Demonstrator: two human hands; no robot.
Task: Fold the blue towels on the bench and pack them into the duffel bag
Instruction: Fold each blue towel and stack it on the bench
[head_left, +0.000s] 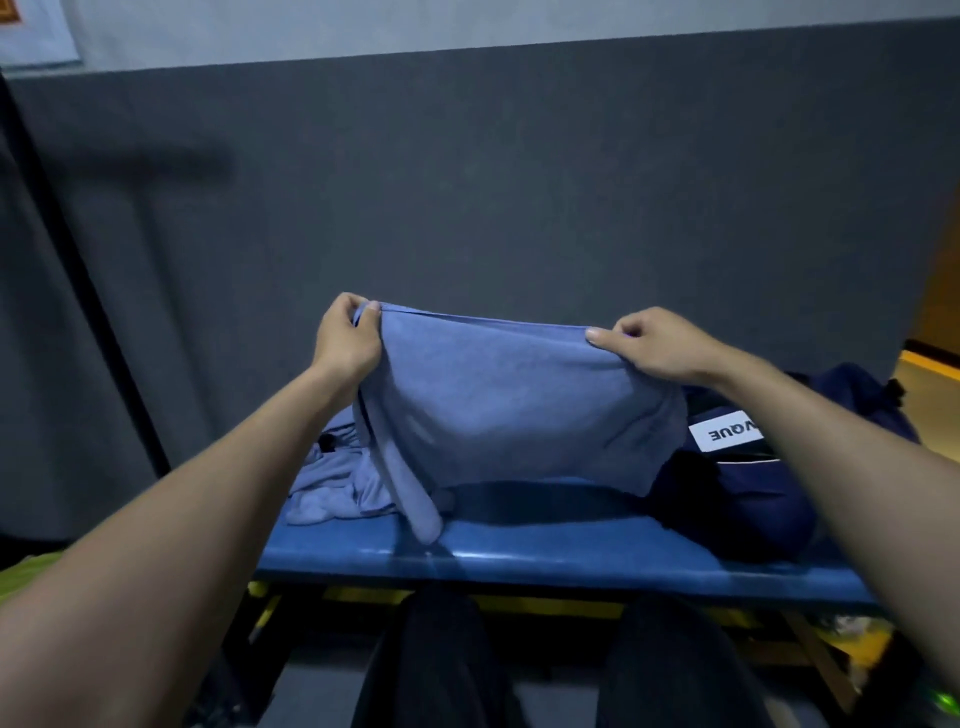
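Observation:
A blue towel (511, 405) hangs doubled over in the air above the blue bench (545, 551). My left hand (348, 335) pinches its upper left corner and my right hand (649, 343) pinches its upper right corner, so the top edge is stretched between them. One loose flap droops to the bench at the lower left. More blue towels (332, 483) lie crumpled on the bench at the left. The dark navy duffel bag (753, 483) with a white label sits on the bench at the right, partly hidden behind the held towel and my right arm.
A dark grey wall (467, 182) rises directly behind the bench. My legs in black trousers (545, 665) are in front of the bench edge. Yellow bench framing (545, 605) shows below the seat. A dark pole (78, 270) leans at the left.

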